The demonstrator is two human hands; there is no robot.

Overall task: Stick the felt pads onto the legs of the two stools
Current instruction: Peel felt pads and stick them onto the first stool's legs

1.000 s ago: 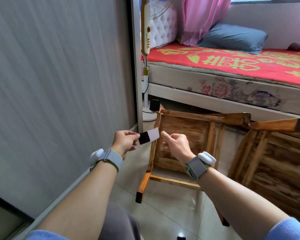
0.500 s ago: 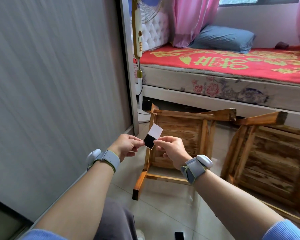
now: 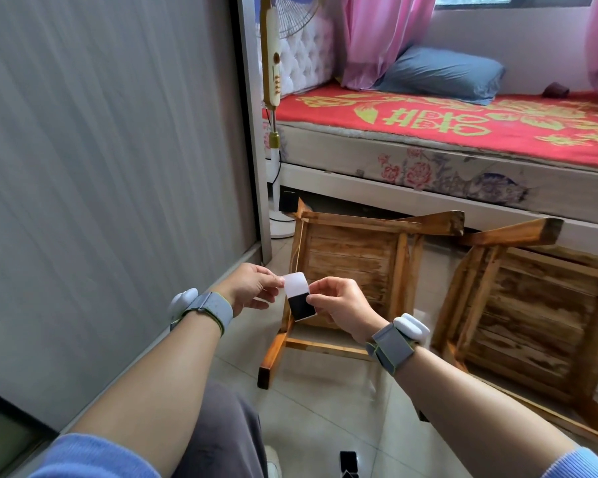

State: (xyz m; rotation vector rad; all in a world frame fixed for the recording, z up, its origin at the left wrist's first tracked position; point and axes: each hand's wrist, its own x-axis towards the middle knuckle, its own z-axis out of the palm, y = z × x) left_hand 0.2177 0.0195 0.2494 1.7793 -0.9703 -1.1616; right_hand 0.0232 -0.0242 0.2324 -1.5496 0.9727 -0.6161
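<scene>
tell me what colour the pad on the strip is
The pad is black, on a white backing strip; the head view shows it.

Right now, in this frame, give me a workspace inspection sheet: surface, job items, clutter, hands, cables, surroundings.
Surface: tiled floor, pale and glossy.
Job's things: left stool and right stool lie on their sides; pad strip, white backing with a black pad, held up in front of them.
Clutter: small black piece on the floor at the bottom edge.
Grippers: left hand pinches the strip's white end; right hand pinches its right edge.
Cables: thin fan cord on the floor by the fan base.
Surroundings: grey panel at left, standing fan, bed behind.
</scene>
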